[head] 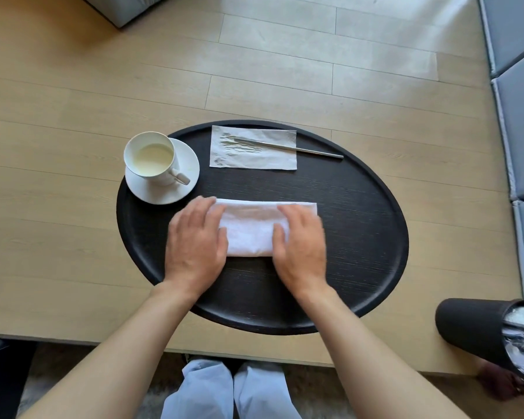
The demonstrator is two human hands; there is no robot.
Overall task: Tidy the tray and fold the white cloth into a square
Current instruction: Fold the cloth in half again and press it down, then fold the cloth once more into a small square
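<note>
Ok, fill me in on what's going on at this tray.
A person is folding a white cloth on a round black tray. The left hand and right hand lie flat on its two ends; it is an oblong, not yet a square. A cup on a saucer and a napkin with a metal stick sit further back.

— What sits on the tray (375, 237)?

— Near its front middle, the folded cloth (248, 234), with the left hand (195, 240) flat on its left end and the right hand (300, 246) on its right part.

— And behind that?

— The cup (152, 158) on its saucer (164, 189) at the back left; to their right a napkin (253, 148) with a metal straw (303, 149) lying across it.

— Off the tray?

— A container (478, 331) on the table (58, 176), front right.
</note>
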